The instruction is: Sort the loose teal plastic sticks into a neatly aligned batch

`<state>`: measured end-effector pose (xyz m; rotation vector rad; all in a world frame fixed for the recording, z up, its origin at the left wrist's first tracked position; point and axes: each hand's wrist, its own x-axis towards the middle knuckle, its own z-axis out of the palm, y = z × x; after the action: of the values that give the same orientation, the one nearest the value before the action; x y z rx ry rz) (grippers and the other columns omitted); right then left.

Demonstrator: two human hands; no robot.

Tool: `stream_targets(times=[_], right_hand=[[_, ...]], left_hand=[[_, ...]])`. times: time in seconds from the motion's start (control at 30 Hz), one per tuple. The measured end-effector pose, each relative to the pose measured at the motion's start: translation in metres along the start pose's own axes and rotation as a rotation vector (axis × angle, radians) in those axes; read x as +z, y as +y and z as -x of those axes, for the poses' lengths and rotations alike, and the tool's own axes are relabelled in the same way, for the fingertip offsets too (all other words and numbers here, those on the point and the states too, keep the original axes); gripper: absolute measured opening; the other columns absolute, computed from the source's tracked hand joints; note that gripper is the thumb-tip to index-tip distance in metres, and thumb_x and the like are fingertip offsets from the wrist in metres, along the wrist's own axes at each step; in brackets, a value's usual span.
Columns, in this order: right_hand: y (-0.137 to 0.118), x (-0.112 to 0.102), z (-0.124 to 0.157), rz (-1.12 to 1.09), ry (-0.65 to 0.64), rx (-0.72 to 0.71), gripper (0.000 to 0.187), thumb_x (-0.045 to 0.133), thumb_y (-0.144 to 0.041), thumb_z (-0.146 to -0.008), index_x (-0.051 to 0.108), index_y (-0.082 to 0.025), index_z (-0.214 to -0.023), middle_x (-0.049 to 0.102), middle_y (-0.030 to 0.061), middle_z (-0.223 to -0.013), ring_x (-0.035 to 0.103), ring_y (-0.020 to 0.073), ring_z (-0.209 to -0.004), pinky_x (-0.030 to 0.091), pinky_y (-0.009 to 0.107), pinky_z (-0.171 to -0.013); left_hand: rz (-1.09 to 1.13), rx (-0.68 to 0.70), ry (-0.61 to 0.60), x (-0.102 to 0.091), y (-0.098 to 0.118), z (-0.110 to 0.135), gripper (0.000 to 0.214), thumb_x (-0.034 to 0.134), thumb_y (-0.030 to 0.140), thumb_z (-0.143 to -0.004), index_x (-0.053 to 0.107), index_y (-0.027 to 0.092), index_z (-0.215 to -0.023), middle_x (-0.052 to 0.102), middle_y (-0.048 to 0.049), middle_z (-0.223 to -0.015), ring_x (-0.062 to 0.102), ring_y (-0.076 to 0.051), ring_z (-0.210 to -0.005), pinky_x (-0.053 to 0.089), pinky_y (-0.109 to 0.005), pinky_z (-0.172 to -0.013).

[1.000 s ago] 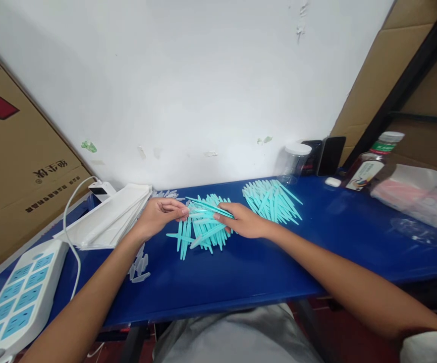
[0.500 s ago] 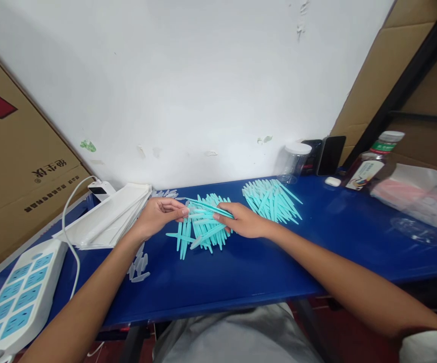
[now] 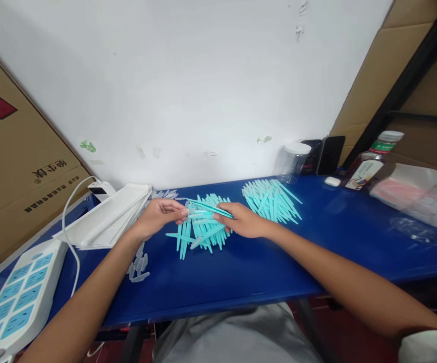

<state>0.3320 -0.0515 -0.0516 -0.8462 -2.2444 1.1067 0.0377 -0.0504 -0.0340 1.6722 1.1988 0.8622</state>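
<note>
My right hand [image 3: 239,219] is closed around a few slim turquoise plastic sticks [image 3: 207,205] that point left above a pile. The thumb and index finger of my left hand [image 3: 163,217] pinch at the clear tip end of these sticks, on what looks like a small clear plastic cap mostly covered by the fingers. Beneath both hands lies the pile of turquoise sticks [image 3: 213,242], several with clear tips. Loose clear caps [image 3: 140,264] lie by my left forearm, and more clear caps [image 3: 165,193] lie behind my left hand.
A second pile of turquoise sticks [image 3: 271,201] lies to the right on the blue table [image 3: 218,282]. White bags [image 3: 108,217] and a power strip [image 3: 17,297] are at left. A clear jar [image 3: 294,161], phones [image 3: 330,155] and a bottle [image 3: 370,164] stand at back right.
Both hands hold nearly the same place and grip. The sticks in my right hand have shifted very slightly at their left ends.
</note>
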Motion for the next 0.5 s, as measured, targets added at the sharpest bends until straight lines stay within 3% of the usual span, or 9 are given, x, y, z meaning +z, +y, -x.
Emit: stream_targets(times=[0.5], right_hand=[[-0.0002, 0.0, 0.0002, -0.014, 0.006, -0.003, 0.04, 0.045, -0.059, -0.103, 0.047, -0.022, -0.087, 0.055, -0.0035, -0.068, 0.064, 0.0177, -0.062, 0.044, 0.03, -0.06]], left_hand=[[0.007, 0.018, -0.036, -0.0035, -0.0038, -0.0015, 0.027, 0.083, 0.042, -0.08, 0.079, 0.016, -0.088, 0.077, -0.0062, -0.077, 0.067, -0.015, -0.067, 0.055, -0.026, -0.068]])
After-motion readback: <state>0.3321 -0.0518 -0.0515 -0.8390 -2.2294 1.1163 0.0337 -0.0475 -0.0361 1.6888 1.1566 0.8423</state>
